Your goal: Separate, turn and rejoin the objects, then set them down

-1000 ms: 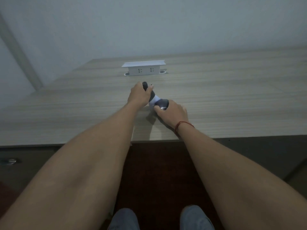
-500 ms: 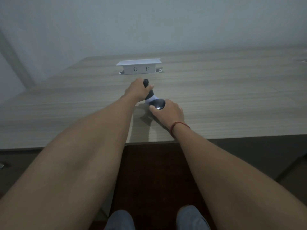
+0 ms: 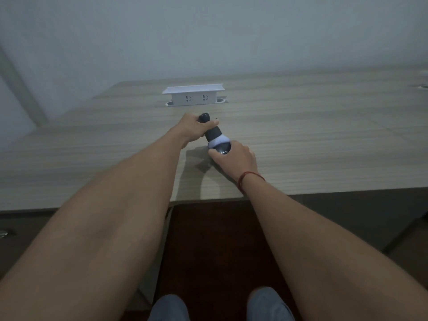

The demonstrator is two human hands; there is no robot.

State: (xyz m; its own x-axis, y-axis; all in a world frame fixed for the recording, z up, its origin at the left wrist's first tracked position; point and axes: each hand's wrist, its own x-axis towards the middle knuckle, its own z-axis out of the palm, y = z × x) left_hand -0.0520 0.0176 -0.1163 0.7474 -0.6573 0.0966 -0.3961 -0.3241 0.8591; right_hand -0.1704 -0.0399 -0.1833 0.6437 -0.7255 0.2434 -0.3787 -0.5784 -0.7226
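A dark handheld device (image 3: 214, 133) with a pale band round its middle lies tilted over the wooden desk (image 3: 312, 140). My left hand (image 3: 192, 129) grips its upper, narrower end, thumb laid across it. My right hand (image 3: 236, 157) grips the wider lower end, where small light lettering shows. A red string circles my right wrist. Part of the device is hidden inside both fists.
A white pop-up socket box (image 3: 193, 96) with two outlets stands on the desk beyond my hands. The desk's front edge runs just below my wrists. Under it lie a dark floor and my two knees (image 3: 217, 306). A plain wall rises behind.
The view has shifted slightly. My hands have kept their grip on the device, which sits a little further apart between them, showing more of the pale band.
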